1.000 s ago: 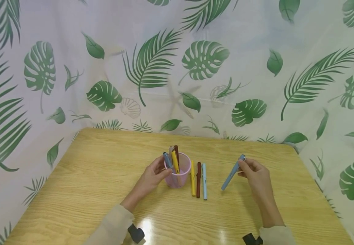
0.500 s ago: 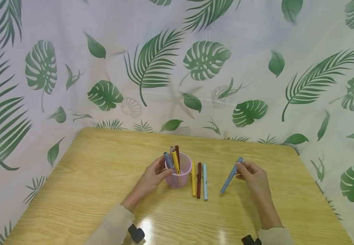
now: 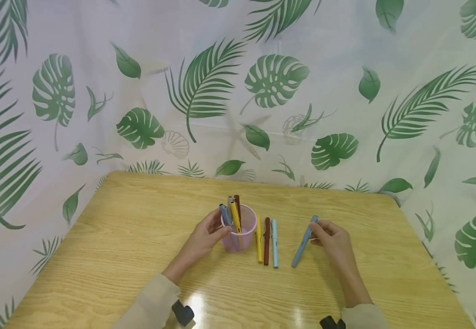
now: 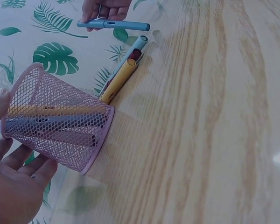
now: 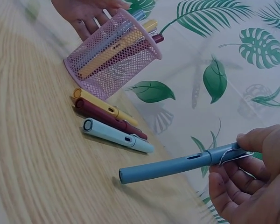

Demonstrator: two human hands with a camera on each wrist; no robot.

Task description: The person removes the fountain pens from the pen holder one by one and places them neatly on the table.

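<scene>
My left hand holds the pink mesh pen cup by its side, thumb near the rim. Inside stand several pens: a blue pen, a yellow pen, a grey one and a dark red one. Between finger and thumb, my right hand pinches a blue pen at its clip end, slanting down to the left with its lower tip close to the tabletop. Right of the cup lie a yellow pen, a dark red pen and a light blue pen, side by side.
The wooden table runs back to a leaf-printed cloth that hangs behind it and on both sides. Dark camera mounts show at the wrists.
My right hand has brought the blue pen left and nearer to me, lower toward the table beside the row of pens. The left hand stays at the cup.
</scene>
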